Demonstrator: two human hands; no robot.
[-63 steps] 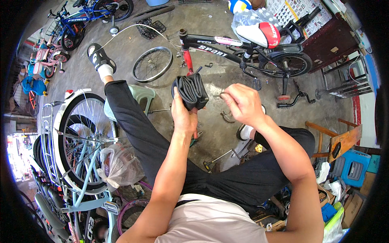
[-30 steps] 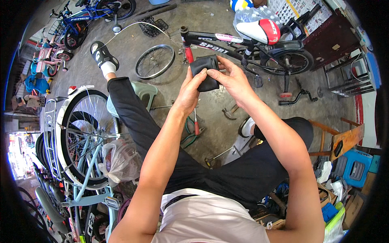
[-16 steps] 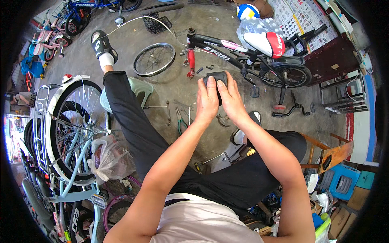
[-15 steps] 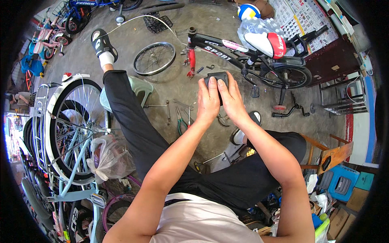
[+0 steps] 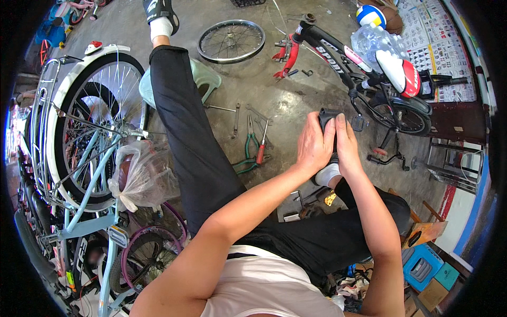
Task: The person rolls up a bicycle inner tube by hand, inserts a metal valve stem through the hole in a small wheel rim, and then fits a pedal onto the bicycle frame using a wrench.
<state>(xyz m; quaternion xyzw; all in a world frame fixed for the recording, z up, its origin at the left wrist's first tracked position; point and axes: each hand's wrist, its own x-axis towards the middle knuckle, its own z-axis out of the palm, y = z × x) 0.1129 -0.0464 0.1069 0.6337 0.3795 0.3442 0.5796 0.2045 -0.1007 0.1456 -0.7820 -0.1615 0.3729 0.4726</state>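
Observation:
A dark black, squarish object (image 5: pixel 329 114) is pressed between my two hands, over the floor and just beyond my right foot. My left hand (image 5: pixel 315 147) closes round its left side. From the other side my right hand (image 5: pixel 346 143) grips it, fingers pointing away from me. Most of it is hidden by the hands, so its kind is unclear. Left of the hands, pliers with green handles (image 5: pixel 251 141) lie by a red-handled screwdriver (image 5: pixel 261 150) and several wrenches. Beyond the hands stands a small black bicycle frame (image 5: pixel 338 63) with a red fork (image 5: pixel 289 57).
A bare wheel rim (image 5: pixel 231 42) lies at the far side. A pale green stool (image 5: pixel 208 79) stands behind my left leg. On the left is a light blue bicycle (image 5: pixel 95 185) with a plastic bag (image 5: pixel 145 174) beside it. A blue plastic stool (image 5: pixel 422 267) sits at lower right.
My view has swung, so the floor things appear shifted; the rim and small bicycle sit higher and further right. Both hands still hold the black object, which now appears further right, nearer my right foot.

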